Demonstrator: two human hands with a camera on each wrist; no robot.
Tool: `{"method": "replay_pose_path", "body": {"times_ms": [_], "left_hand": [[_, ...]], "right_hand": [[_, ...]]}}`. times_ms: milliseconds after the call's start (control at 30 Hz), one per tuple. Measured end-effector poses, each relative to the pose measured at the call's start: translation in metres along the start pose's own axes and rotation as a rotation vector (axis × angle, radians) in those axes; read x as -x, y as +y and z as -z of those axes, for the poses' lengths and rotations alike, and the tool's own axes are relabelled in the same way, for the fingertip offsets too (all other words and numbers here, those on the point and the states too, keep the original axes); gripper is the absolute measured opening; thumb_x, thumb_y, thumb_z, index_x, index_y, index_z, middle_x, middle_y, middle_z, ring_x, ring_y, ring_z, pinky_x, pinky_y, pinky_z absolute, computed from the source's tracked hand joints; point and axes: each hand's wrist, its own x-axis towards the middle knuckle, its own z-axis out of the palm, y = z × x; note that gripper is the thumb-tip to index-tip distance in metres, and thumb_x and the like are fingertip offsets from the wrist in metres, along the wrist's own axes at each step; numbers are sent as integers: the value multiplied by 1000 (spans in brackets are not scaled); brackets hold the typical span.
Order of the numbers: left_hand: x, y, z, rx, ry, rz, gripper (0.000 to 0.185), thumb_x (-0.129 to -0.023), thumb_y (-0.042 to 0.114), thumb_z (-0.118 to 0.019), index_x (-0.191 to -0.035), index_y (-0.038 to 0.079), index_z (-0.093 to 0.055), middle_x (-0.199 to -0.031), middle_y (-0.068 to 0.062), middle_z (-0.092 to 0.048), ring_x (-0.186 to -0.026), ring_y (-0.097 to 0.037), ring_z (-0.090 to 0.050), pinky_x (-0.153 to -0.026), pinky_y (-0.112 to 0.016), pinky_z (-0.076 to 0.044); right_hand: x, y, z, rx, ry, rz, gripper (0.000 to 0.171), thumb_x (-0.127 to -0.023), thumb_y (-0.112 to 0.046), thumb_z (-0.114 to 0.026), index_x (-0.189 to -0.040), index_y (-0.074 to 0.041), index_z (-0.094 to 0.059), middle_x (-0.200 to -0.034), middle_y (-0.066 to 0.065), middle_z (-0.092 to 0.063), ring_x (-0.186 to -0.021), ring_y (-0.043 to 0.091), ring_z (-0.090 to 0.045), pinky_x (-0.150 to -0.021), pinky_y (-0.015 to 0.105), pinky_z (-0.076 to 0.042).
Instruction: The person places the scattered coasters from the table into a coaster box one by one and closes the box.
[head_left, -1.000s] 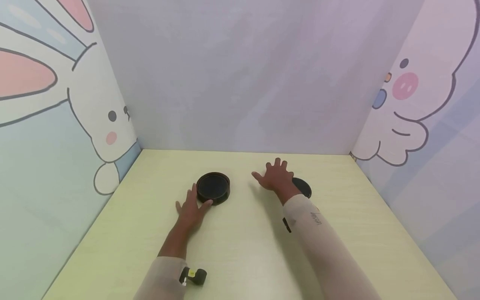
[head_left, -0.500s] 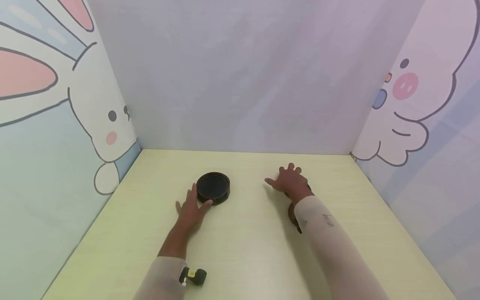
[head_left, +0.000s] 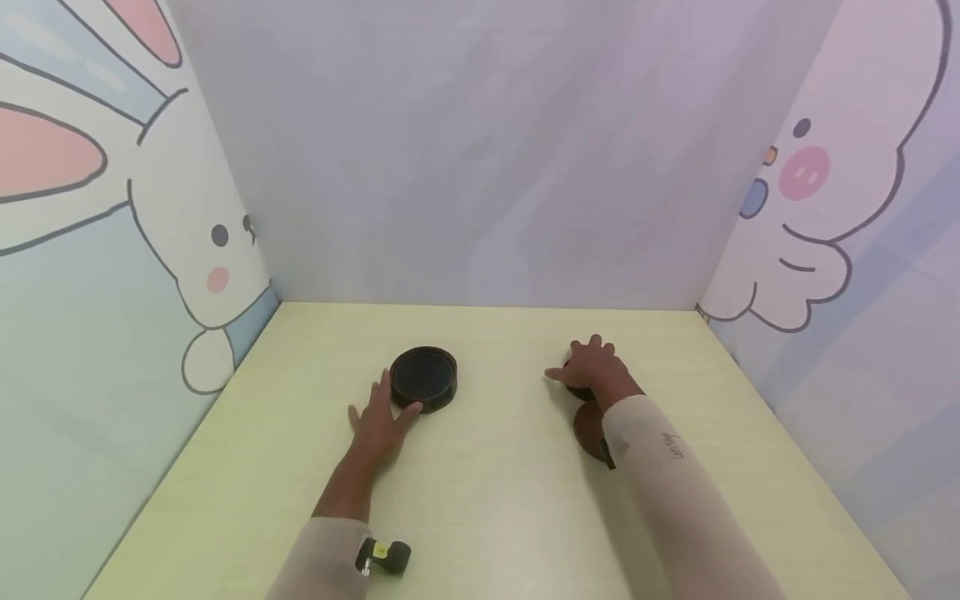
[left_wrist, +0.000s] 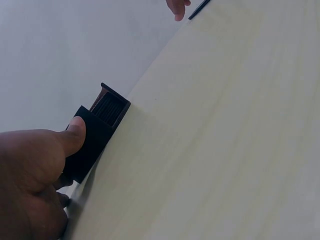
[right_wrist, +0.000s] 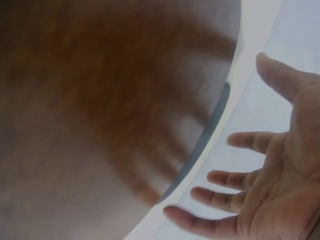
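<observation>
The black round holder [head_left: 424,377] bears no readable writing; left hand [head_left: 378,419] rests flat against it, right hand [head_left: 595,367] spread open.

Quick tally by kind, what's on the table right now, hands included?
Round black holders: 1, the round black holder touched by the left hand.
Dark flat discs: 1, the dark disc under the right hand and wrist.
Hands: 2.
Total: 4.
</observation>
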Motion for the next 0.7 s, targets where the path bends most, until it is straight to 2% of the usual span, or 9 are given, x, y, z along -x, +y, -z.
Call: {"method": "replay_pose_path", "body": {"times_ms": [133, 333, 533, 700], "left_hand": [[0, 0, -1, 0, 1, -4, 97, -112, 47, -59, -176, 5, 1, -182, -30, -6, -170, -50, -7, -131, -73, 18], [-1, 0, 0, 1, 1, -2, 97, -112, 47, -59, -176, 5, 1, -182, -29, -6, -170, -49, -6, -131, -74, 18], [-1, 1, 0, 7, -1, -3, 97, -112, 46, -60, -176, 5, 1, -182, -28, -7, -170, -50, -7, -131, -74, 18], [0, 1, 0, 13, -1, -2, 97, -112, 46, -59, -176, 6, 1, -182, -28, -7, -170, -49, -7, -131, -73, 18]], "right_hand": [[-2, 9, 3, -40, -24, 4, 95, -94, -62, -72, -162, -3, -43, -157, 36, -35, -144, 57, -36, -114, 73, -45], [0, 21, 10, -94, -91, 4, 104, -89, -54, -81, -170, -7, -35, -163, 36, -32, -149, 58, -34, -114, 77, -43], [4, 24, 16, -104, -139, -3, 107, -86, -49, -85, -171, -9, -34, -167, 35, -32, -150, 55, -37, -114, 69, -47], [5, 25, 17, -109, -147, 23, 102, -86, -43, -87, -167, -6, -38, -163, 34, -39, -141, 51, -45, -109, 64, -51]]}}
